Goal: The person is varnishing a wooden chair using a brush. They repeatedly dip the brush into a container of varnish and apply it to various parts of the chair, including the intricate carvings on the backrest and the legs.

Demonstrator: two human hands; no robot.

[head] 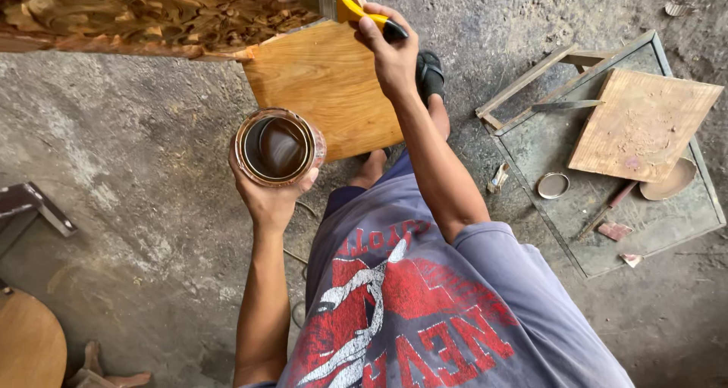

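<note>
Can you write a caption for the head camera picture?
Right hand brushes carved wood with a yellow-handled brush; left hand holds an open can.

A single head-worn camera looks steeply down from the person's own head, close over the chest and both raised arms, facing the grey concrete floor point(136, 161) that fills the view below.

Grey concrete floor point(152, 206), dusty, flat metal-framed panel point(561, 214) lying near its right edge, bearing wooden board point(643, 123), round tin lid point(553, 185), shallow wooden dish point(673, 182), chisel point(607, 206), round wooden tabletop point(26, 342) at lower-left corner
</note>
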